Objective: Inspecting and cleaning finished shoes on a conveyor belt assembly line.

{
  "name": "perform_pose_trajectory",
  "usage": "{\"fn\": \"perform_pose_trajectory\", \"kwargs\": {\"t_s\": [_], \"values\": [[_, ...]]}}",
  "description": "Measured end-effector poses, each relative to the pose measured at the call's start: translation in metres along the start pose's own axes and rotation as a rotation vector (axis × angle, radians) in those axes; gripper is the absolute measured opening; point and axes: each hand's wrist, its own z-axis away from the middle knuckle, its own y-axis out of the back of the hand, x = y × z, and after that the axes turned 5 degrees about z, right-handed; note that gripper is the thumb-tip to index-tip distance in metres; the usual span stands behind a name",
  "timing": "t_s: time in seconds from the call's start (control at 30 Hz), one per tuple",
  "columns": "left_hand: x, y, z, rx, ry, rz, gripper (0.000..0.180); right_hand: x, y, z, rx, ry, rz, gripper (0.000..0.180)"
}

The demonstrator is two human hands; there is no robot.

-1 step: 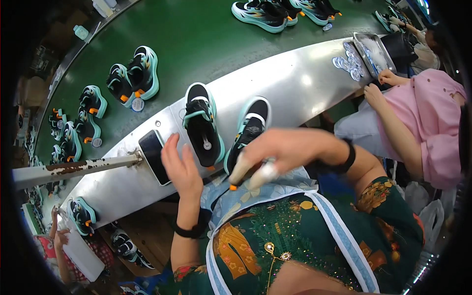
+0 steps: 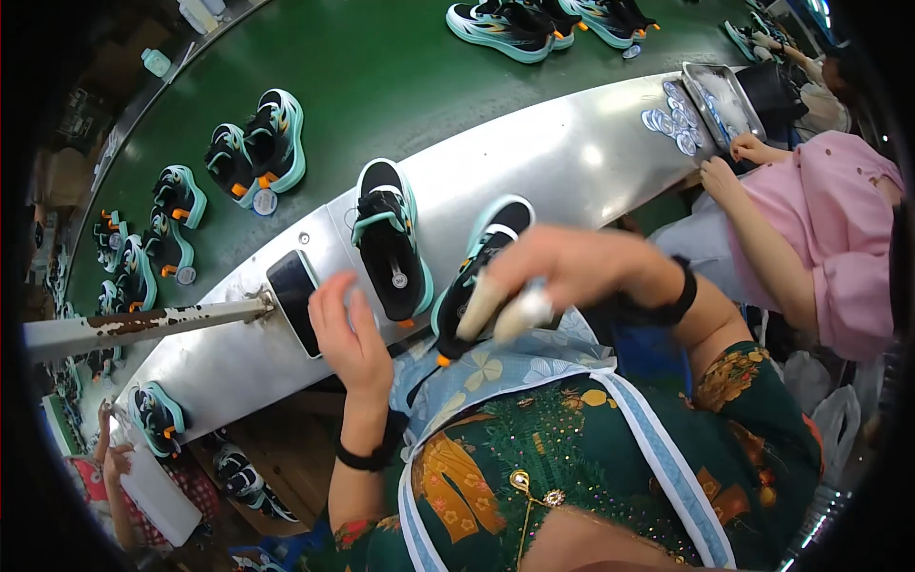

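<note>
A black sneaker with a pale mint sole [image 2: 484, 253] lies at an angle on the metal ledge, its heel tab near my apron. Above its heel end is my right hand [image 2: 562, 276], blurred, with pale covers on two fingertips. Those fingertips are at the shoe's opening; whether they grip it is unclear. To the left, a matching sneaker [image 2: 389, 238] rests on the ledge, its dark insole with a round white mark showing. My left hand [image 2: 348, 329] is raised beside that shoe's heel, open, fingers stretched and holding nothing.
A dark phone [image 2: 294, 300] lies left of my left hand, near a worn metal bar [image 2: 152, 324]. Several paired sneakers [image 2: 255, 153] stand on the green belt [image 2: 381, 86]. At right, a pink-clad person's hands [image 2: 729, 167] are near round tags [image 2: 675, 122] and a metal tray [image 2: 724, 100].
The right-hand sneaker has swung slightly, its toe shifting right and its heel left. My right hand has moved a little right. My left hand has shifted slightly left and down.
</note>
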Motion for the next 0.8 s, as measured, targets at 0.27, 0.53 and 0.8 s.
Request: {"fn": "perform_pose_trajectory", "kwargs": {"t_s": [0.27, 0.53, 0.8], "values": [[0.038, -0.040, 0.035, -0.500, -0.303, 0.029, 0.005, 0.019, 0.012, 0.033, -0.073, -0.533, 0.356, 0.060], [0.034, -0.068, 0.007, -0.724, -0.304, -0.251, 0.016, -0.005, 0.017, 0.081, 0.045, -0.644, 0.276, 0.053], [0.008, -0.065, -0.015, -0.378, -0.149, -0.269, 0.008, 0.026, 0.041, 0.060, 0.285, -0.552, 0.253, 0.064]]}}
